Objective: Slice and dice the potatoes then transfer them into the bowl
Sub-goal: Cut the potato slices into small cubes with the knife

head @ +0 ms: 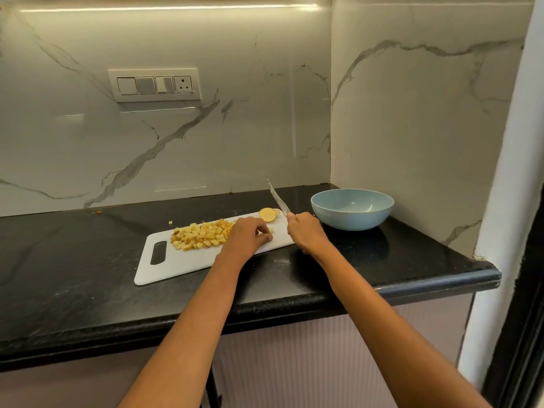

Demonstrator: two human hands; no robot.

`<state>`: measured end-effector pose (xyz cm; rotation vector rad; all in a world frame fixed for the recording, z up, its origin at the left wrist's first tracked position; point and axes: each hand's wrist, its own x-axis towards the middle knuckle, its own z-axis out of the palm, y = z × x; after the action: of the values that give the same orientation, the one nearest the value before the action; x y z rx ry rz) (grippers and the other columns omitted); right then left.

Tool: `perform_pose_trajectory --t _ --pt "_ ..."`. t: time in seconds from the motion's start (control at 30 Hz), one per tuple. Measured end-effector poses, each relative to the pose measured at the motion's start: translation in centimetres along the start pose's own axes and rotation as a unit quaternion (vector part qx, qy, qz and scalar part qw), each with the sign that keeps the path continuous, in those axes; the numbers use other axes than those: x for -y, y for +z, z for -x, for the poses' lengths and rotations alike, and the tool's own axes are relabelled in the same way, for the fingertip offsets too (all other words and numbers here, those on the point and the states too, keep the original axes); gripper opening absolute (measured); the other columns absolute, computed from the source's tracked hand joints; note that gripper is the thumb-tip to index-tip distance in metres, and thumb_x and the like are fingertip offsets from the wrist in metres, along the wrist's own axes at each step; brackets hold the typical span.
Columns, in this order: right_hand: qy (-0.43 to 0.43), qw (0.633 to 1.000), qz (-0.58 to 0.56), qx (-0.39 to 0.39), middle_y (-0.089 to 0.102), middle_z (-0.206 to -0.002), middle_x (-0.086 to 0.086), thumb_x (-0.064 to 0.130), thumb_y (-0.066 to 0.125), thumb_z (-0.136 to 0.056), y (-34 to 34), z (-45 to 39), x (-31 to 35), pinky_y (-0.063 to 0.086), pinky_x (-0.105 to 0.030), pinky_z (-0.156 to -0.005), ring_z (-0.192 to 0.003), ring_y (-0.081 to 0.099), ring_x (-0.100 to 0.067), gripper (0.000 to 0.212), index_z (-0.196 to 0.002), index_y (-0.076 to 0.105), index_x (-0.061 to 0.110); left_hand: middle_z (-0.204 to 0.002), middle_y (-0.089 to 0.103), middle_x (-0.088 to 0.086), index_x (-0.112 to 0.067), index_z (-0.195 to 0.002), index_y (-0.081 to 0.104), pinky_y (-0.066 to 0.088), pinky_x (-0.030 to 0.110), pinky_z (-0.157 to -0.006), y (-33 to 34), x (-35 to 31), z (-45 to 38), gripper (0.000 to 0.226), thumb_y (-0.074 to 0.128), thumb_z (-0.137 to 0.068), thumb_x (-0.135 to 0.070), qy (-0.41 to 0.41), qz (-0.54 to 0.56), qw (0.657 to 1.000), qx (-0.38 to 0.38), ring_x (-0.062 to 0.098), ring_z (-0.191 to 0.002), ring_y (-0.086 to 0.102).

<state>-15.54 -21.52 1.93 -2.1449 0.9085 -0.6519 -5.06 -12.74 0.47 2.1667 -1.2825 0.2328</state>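
A white cutting board (176, 266) lies on the black counter. A heap of diced potato (200, 234) covers its middle, and a round potato slice (267, 214) sits at its far right corner. My left hand (248, 235) rests on the board just right of the heap, its fingers curled over a few small potato pieces. My right hand (306, 232) grips the handle of a knife (277, 199), whose blade points up and away, raised off the board. A light blue bowl (352, 209) stands to the right of the board and looks empty.
The black counter (73, 260) ends in a front edge near me and a rounded corner at the right. Marble walls close off the back and right side. A stray potato bit (170, 222) lies behind the board. A switch panel (154, 84) is on the back wall.
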Motion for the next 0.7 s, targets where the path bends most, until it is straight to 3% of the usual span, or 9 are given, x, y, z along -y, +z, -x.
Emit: perform_pose_trajectory --t 0.27,0.37,0.53,0.7 --pt "-0.069 0.954 0.281 -0.080 0.059 -0.097 -0.007 0.033 0.035 -0.100 -0.8 4.5 -0.4 0.036 -0.028 -0.063 -0.083 0.057 -0.020 0.034 -0.107 0.058 0.009 -0.102 0.066 0.007 -0.008 -0.100 0.065 0.039 0.021 -0.073 0.4 0.6 -0.1 0.026 0.071 -0.080 -0.024 -0.026 0.028 0.998 -0.058 0.013 -0.084 0.054" --pt "-0.079 0.941 0.322 -0.062 0.053 -0.087 -0.005 0.030 0.041 -0.098 -0.9 4.9 -0.2 0.036 -0.027 -0.061 -0.073 0.051 -0.018 0.028 -0.106 0.058 0.010 -0.102 0.067 0.008 -0.007 -0.097 0.068 0.038 0.021 -0.072 0.2 1.0 0.0 0.025 0.072 -0.079 -0.023 -0.043 0.035 0.996 -0.066 0.015 -0.085 0.056" --pt "-0.102 0.918 0.383 -0.028 0.058 -0.101 -0.006 0.028 0.044 -0.096 -0.9 5.3 0.3 0.038 -0.026 -0.065 -0.075 0.051 -0.017 0.027 -0.113 0.055 0.010 -0.109 0.067 0.012 -0.004 -0.110 0.066 0.046 0.027 -0.086 -0.1 1.1 0.0 0.031 0.070 -0.081 -0.014 -0.070 0.046 0.995 -0.050 0.022 -0.097 0.062" --pt "-0.125 0.904 0.407 -0.030 0.061 -0.101 -0.007 0.028 0.046 -0.096 -0.9 5.9 0.4 0.040 -0.025 -0.066 -0.080 0.057 -0.017 0.029 -0.115 0.056 0.009 -0.110 0.067 0.014 -0.003 -0.111 0.066 0.048 0.030 -0.092 0.0 1.1 0.0 0.033 0.070 -0.080 -0.010 -0.077 0.065 0.994 -0.052 0.022 -0.100 0.062"
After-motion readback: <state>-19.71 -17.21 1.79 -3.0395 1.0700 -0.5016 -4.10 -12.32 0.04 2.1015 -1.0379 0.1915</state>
